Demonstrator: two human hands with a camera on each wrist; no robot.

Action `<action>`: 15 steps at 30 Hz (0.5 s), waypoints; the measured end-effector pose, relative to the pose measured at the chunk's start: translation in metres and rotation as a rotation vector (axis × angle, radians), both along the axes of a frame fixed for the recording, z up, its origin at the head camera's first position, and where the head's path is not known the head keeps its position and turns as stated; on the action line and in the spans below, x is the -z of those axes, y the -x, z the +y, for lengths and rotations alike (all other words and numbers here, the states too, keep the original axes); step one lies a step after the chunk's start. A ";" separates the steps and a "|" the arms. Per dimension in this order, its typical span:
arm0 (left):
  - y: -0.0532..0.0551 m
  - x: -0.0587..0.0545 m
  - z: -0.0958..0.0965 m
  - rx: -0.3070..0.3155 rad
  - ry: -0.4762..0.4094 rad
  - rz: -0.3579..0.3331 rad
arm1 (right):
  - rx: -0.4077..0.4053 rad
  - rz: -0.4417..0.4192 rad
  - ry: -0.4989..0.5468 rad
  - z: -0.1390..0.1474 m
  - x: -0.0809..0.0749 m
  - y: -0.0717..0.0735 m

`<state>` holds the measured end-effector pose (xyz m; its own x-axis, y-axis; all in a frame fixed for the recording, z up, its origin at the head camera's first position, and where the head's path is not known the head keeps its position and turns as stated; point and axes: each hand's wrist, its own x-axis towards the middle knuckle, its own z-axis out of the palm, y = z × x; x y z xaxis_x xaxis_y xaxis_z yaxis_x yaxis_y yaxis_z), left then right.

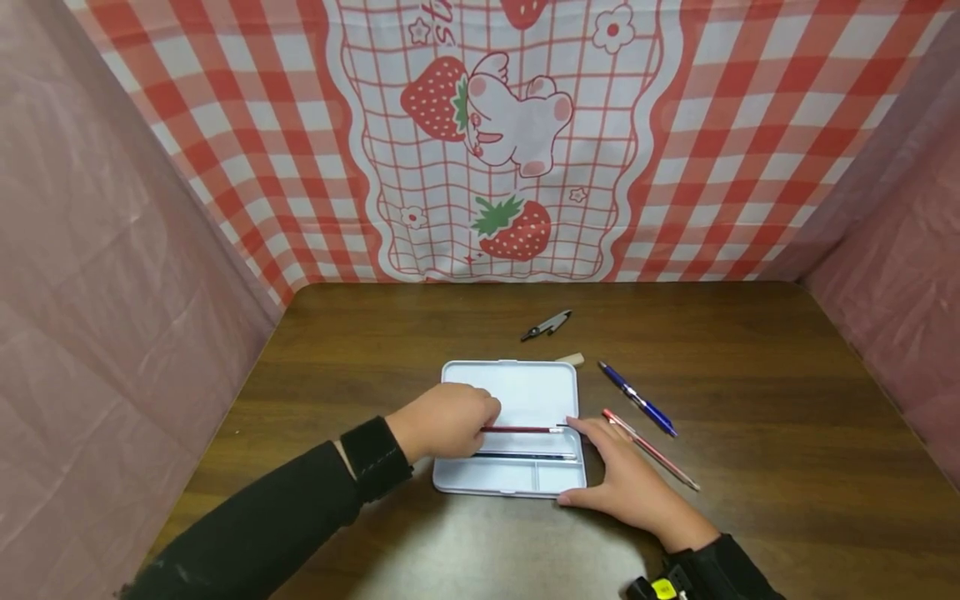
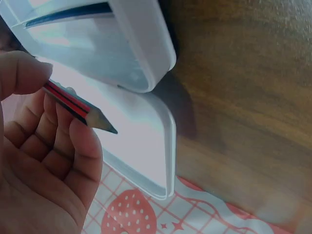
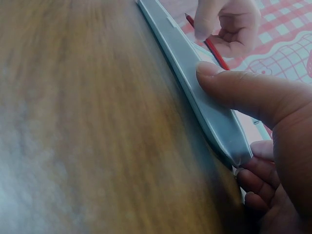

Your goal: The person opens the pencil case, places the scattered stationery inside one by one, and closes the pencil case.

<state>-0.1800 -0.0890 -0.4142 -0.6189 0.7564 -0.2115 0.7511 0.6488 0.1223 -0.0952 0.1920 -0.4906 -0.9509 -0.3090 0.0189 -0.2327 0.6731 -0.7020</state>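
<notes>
A white pencil case (image 1: 534,392) lies open on the table, its lid laid back toward the curtain. Over the case, my left hand (image 1: 453,421) pinches a red-and-black pencil (image 2: 70,103) between thumb and fingers near its sharpened end. That pencil runs sideways, with its white-tipped end toward my right hand. A dark pencil (image 1: 525,456) lies in the lower half of the case. My right hand (image 1: 630,475) grips the case's right end, the thumb at the front edge and the fingers around the side.
Right of the case lie a red pen (image 1: 652,452) and a blue pen (image 1: 637,398). An eraser (image 1: 573,360) sits partly hidden behind the lid, with a compass (image 1: 547,324) farther back. A strawberry-print curtain (image 1: 480,167) borders the table's far edge.
</notes>
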 end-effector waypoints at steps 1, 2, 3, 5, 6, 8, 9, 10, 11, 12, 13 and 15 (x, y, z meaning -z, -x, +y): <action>-0.001 0.001 0.000 0.009 0.001 0.001 | -0.001 -0.002 -0.001 0.000 0.000 0.000; -0.001 0.002 0.000 0.014 0.003 0.002 | -0.001 -0.004 -0.003 0.000 0.000 0.000; -0.002 0.003 0.000 0.016 0.003 0.001 | 0.000 -0.006 -0.005 0.000 0.000 0.000; -0.004 0.004 0.001 0.017 0.002 -0.005 | 0.001 -0.010 -0.009 0.000 0.000 0.000; -0.004 0.005 0.002 0.015 0.001 -0.011 | 0.002 -0.011 -0.011 0.000 0.000 0.000; -0.006 0.007 0.004 0.009 0.007 -0.030 | 0.004 -0.012 -0.014 0.000 -0.001 0.000; -0.007 0.008 0.005 0.008 0.011 -0.040 | 0.003 -0.013 -0.016 0.000 -0.001 0.000; -0.008 0.009 0.006 0.011 0.015 -0.045 | 0.003 -0.013 -0.016 0.000 -0.001 0.000; -0.009 0.010 0.007 0.010 0.020 -0.055 | 0.003 -0.014 -0.016 -0.001 -0.001 0.000; -0.010 0.011 0.007 0.012 0.026 -0.059 | 0.003 -0.014 -0.014 -0.001 -0.001 0.000; -0.011 0.012 0.008 0.016 0.032 -0.063 | 0.002 -0.016 -0.014 -0.001 -0.001 0.000; -0.013 0.013 0.009 0.021 0.037 -0.068 | 0.001 -0.017 -0.017 -0.001 -0.002 0.000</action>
<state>-0.1672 -0.0803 -0.4275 -0.5862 0.7599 -0.2809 0.7553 0.6380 0.1500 -0.0952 0.1908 -0.4890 -0.9514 -0.3080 -0.0023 -0.2200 0.6849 -0.6946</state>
